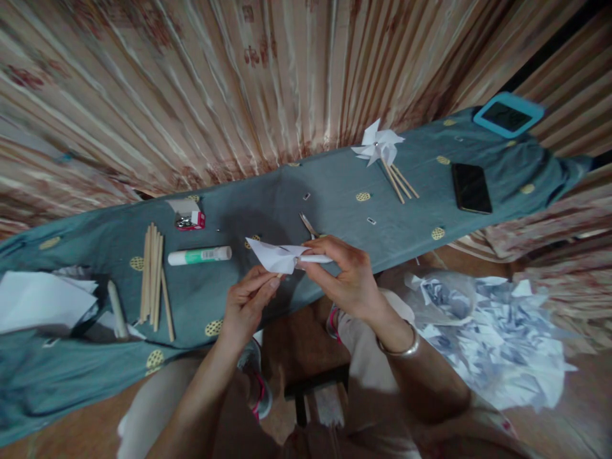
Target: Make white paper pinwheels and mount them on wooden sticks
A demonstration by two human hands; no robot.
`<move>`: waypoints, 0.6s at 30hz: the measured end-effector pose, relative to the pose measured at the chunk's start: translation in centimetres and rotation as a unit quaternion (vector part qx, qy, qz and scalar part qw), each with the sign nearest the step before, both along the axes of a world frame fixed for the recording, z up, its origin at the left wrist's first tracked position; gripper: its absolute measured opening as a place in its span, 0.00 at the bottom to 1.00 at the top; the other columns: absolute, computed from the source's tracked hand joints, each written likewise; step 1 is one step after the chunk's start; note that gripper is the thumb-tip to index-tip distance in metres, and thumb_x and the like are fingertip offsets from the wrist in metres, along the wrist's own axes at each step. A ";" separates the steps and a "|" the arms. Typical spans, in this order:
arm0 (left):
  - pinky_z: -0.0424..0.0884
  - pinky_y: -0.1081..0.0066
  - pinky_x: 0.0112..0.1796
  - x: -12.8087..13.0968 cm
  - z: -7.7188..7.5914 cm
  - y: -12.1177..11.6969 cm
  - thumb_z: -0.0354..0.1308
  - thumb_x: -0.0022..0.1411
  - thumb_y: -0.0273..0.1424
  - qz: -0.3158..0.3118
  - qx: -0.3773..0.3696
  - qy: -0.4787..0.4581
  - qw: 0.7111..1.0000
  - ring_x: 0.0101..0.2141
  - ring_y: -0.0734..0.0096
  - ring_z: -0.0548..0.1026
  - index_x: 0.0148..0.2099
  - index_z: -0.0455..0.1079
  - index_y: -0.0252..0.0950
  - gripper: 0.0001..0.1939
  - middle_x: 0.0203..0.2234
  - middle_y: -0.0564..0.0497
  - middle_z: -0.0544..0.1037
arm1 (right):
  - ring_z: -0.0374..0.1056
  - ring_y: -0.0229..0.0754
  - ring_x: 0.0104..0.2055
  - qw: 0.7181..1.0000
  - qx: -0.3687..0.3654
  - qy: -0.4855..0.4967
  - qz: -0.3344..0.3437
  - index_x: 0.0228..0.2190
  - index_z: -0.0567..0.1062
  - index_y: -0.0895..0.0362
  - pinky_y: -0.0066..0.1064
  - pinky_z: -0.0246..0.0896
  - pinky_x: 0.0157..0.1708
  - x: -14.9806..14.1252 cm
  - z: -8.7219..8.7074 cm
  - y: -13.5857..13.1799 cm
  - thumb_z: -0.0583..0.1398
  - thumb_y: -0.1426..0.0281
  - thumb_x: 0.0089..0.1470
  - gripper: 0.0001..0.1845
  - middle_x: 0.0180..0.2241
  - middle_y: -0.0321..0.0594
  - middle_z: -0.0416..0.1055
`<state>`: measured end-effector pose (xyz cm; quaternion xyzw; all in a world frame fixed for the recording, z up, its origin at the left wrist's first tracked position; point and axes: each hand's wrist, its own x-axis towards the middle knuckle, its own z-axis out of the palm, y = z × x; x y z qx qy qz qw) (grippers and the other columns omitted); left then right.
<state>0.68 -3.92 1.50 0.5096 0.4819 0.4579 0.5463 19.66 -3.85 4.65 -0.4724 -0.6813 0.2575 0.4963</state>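
Between my two hands is a folded white paper pinwheel head (pixel 275 256), raised above the cloth-covered table. My left hand (pixel 251 299) pinches its lower edge between thumb and fingertips. My right hand (pixel 342 274) grips its right side, where a narrow white tapered piece (pixel 315 259) runs under the fingers; whether that is part of the paper I cannot tell. Just beyond my right fingers lie scissors (pixel 308 224), blades showing and handles mostly hidden. A glue stick (pixel 199 255) lies on its side left of my hands.
Leftward are wooden sticks (pixel 152 277), a small open box of metal pins (pixel 189 220), a white tapered stick (pixel 117 310) and paper sheets (pixel 45 299). Rightward are white pinwheels on sticks (pixel 377 145), a phone (pixel 471 188) and a blue-framed timer (pixel 509 115). Paper pieces (pixel 502 344) fill the floor at right.
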 end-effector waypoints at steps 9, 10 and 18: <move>0.68 0.70 0.30 0.2 0.1 0.1 0.67 0.54 0.39 0.033 0.058 0.052 0.996 0.28 0.69 0.71 0.34 0.83 0.44 0.07 0.28 0.48 0.77 | 0.71 0.38 0.30 0.977 -0.154 0.148 -0.018 0.29 0.79 0.55 0.29 0.65 0.33 -0.4 -0.7 1.1 0.66 0.64 0.51 0.07 0.28 0.36 0.78; 0.69 0.69 0.31 0.1 0.0 0.1 0.67 0.55 0.39 0.035 0.074 0.066 0.995 0.29 0.69 0.71 0.34 0.83 0.44 0.07 0.28 0.48 0.78 | 0.70 0.38 0.29 0.972 -0.169 0.165 -0.016 0.29 0.79 0.55 0.28 0.64 0.31 -0.5 -0.9 1.3 0.66 0.62 0.50 0.09 0.27 0.35 0.77; 0.70 0.70 0.35 -0.5 -0.7 0.3 0.62 0.60 0.35 0.036 0.135 0.141 0.980 0.32 0.68 0.74 0.40 0.82 0.42 0.09 0.31 0.49 0.79 | 0.64 0.34 0.24 0.915 -0.273 0.296 -0.003 0.26 0.78 0.56 0.27 0.59 0.25 -1.0 -2.2 2.3 0.71 0.54 0.38 0.19 0.22 0.33 0.72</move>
